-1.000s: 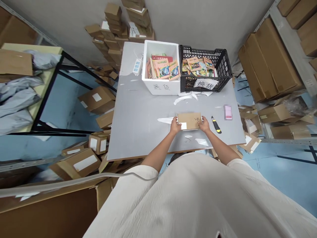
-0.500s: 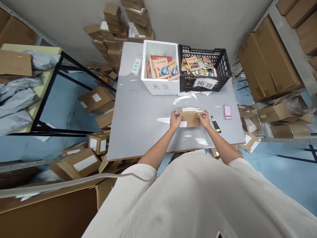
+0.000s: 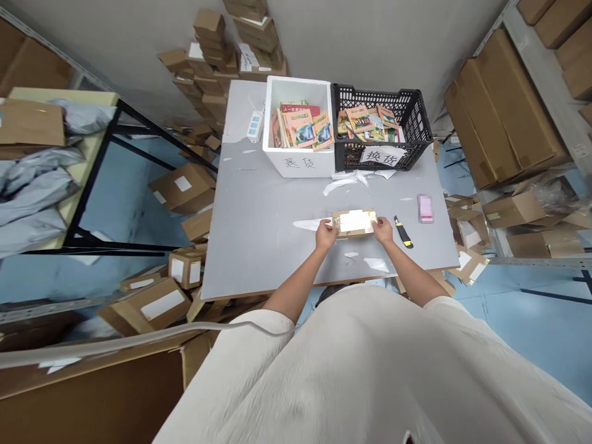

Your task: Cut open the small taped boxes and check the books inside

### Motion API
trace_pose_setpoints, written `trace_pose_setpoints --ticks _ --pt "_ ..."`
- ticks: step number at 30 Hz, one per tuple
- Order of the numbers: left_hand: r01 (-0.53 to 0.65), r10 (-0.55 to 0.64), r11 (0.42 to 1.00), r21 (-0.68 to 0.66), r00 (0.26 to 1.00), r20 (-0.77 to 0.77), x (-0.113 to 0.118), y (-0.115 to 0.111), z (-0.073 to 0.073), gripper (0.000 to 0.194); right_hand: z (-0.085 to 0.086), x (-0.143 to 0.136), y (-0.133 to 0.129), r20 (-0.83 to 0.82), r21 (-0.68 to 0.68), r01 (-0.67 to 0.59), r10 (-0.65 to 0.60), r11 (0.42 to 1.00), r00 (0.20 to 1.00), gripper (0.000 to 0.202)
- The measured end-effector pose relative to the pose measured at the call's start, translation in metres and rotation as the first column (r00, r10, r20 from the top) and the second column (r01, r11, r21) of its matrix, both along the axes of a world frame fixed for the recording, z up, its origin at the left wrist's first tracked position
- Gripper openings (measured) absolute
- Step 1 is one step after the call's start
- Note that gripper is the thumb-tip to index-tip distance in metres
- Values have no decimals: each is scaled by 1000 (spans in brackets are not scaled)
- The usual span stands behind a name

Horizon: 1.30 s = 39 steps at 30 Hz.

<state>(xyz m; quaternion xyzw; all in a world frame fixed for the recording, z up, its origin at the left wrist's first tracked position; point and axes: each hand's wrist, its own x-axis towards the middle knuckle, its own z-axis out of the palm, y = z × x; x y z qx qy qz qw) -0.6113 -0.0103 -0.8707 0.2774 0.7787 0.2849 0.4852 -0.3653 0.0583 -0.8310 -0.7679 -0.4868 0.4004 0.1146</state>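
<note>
A small brown cardboard box (image 3: 356,223) is held between my two hands over the front half of the grey table (image 3: 259,246). A white label (image 3: 355,221) covers much of the face turned up to me. My left hand (image 3: 326,235) grips the box's left end, and my right hand (image 3: 382,231) grips its right end. Just right of my right hand lies a black and yellow box cutter (image 3: 403,232). A torn strip of white paper (image 3: 305,224) lies beside my left hand. Whether the box touches the tabletop I cannot tell.
A white foam box (image 3: 298,161) with books and a black plastic crate (image 3: 416,139) with books stand at the table's back. A pink phone-like item (image 3: 425,208) lies at the right. Paper scraps (image 3: 376,264) lie near the front edge. Cartons (image 3: 161,302) crowd the floor at left.
Both hands have tilted the cardboard box, so its white-labelled face now shows instead of the plain brown side. The cutter, crate and foam box have stayed put.
</note>
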Motion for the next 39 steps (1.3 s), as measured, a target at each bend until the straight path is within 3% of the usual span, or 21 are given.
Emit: trace_pose_setpoints --ticks 6,10,13,15,19,24,29,33,39 --pt "43 -43 999 -3 999 -31 -1 1 5 37 7 0 2 -9 -8 -4 4 1000 1000 35" --pt "71 -56 996 60 975 -216 -4 3 20 37 19 -9 1 -48 31 -11 13 999 999 34" --pt "107 -56 982 157 952 -302 -4 10 38 34 31 -31 2 -118 104 -76 88 992 989 42" --pt "158 -94 954 253 965 -246 -3 14 50 33 37 -51 3 -222 156 -145 178 977 959 45" --pt "181 -75 928 324 947 -314 -14 12 65 40 41 -86 2 -343 243 -229 304 943 889 38" --pt "21 78 964 267 930 -358 -65 -15 62 37 34 -110 -8 -211 193 -263 302 945 930 29" --pt "-77 119 985 152 947 -298 -103 -38 56 27 24 -137 -21 -289 108 -301 320 947 902 32" --pt "-68 104 985 161 968 -227 -103 -37 55 25 19 -145 -20 -291 129 -257 285 958 913 33" --pt "-51 91 979 199 977 -193 -89 -26 62 30 17 -135 -18 -298 151 -156 195 976 935 32"
